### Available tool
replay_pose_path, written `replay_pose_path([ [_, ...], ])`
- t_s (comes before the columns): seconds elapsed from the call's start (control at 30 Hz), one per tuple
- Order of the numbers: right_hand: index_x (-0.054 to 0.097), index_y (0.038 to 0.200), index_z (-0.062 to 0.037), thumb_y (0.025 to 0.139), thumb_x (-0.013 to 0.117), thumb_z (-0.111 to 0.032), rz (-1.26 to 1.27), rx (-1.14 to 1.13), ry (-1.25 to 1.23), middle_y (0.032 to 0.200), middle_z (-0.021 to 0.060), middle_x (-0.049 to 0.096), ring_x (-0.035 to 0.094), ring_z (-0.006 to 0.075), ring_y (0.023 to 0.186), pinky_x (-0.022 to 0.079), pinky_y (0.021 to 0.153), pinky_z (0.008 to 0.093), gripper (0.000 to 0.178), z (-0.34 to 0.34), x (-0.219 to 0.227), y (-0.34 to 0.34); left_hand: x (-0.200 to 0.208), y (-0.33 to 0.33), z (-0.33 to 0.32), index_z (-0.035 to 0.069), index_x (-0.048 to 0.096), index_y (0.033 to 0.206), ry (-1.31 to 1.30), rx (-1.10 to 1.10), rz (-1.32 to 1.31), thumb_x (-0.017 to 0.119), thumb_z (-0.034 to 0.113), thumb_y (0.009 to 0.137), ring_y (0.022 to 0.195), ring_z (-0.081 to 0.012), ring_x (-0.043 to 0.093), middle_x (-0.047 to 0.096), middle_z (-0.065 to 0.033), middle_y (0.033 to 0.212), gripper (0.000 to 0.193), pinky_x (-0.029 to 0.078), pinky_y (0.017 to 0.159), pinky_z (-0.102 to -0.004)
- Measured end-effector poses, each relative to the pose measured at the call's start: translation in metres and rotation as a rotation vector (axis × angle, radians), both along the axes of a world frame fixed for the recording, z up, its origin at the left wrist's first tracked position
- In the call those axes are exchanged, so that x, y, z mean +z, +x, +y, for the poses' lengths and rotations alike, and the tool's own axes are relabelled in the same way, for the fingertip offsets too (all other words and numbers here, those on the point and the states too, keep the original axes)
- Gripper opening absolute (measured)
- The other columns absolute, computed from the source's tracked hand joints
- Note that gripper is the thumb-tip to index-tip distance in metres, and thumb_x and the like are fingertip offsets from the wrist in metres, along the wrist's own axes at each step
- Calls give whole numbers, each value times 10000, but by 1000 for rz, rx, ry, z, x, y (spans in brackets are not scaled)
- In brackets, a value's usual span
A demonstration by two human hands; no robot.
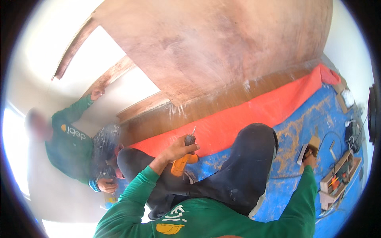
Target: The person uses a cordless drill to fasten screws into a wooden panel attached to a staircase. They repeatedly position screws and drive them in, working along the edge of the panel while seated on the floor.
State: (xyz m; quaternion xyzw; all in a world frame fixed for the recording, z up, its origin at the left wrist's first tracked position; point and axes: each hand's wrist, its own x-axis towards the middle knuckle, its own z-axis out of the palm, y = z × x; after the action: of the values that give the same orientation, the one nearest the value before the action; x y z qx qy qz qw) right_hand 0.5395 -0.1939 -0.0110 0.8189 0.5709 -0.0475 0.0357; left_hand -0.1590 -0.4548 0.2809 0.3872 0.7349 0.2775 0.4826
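Note:
My left hand (179, 150) is wrapped round an orange and black cordless drill (179, 166), held above my crossed legs. Its bit (194, 130) points up toward the wooden panel and stands apart from it. Off to the right, my right hand (309, 160) reaches down into a small open cardboard box (314, 143) on the blue tarp (291, 135). Its fingers are hidden inside the box, so I cannot make out what they touch.
A large plywood panel (222, 43) stands ahead, with wooden strips (109, 75) at its left. Red sheeting (246, 123) lies along its base. A wooden tool tray (341, 178), cables and dust lie at right. A co-worker in a green shirt (67, 146) sits at left, one hand on a strip.

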Motion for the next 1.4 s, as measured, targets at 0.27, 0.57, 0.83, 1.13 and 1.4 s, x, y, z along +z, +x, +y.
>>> replay_pose_path([
  [0.27,780,1053,-6,987,661,-94,51,225,57,1036,280,786,766,479,1003,609,863,588,162,19,-24,27,-27,-4,-16,-1,636,1177,73,67,-115,836,367,984,869,-169,700,685,-64,931,462,593,778,-366],
  [0.57,628,1136,72,1011,570,-82,381,5,489,1055,310,724,675,569,1026,532,881,622,207,11,-70,80,0,-1,-28,10,645,1179,225,129,-98,849,350,982,847,-172,723,705,-69,934,442,597,769,-352],
  [0.83,777,1174,-57,945,765,-273,100,315,302,1289,196,735,654,366,1285,500,1107,518,315,31,35,2,35,-11,-50,50,667,1138,380,327,-524,858,240,949,801,-209,745,729,-78,897,329,603,751,-365],
  [1.13,727,1255,-80,1080,671,-200,1507,-359,475,936,17,749,701,160,743,565,610,354,219,6,104,-13,50,-24,-56,28,598,1375,478,340,-536,786,213,1025,878,-231,687,625,-52,851,439,596,896,-456],
  [1.4,809,1116,-58,1041,676,-224,811,-101,273,979,117,811,778,267,880,604,735,403,226,-32,71,38,25,-46,-58,2,603,1360,385,431,-500,813,210,1007,910,-245,683,641,-51,860,461,562,934,-435],
])
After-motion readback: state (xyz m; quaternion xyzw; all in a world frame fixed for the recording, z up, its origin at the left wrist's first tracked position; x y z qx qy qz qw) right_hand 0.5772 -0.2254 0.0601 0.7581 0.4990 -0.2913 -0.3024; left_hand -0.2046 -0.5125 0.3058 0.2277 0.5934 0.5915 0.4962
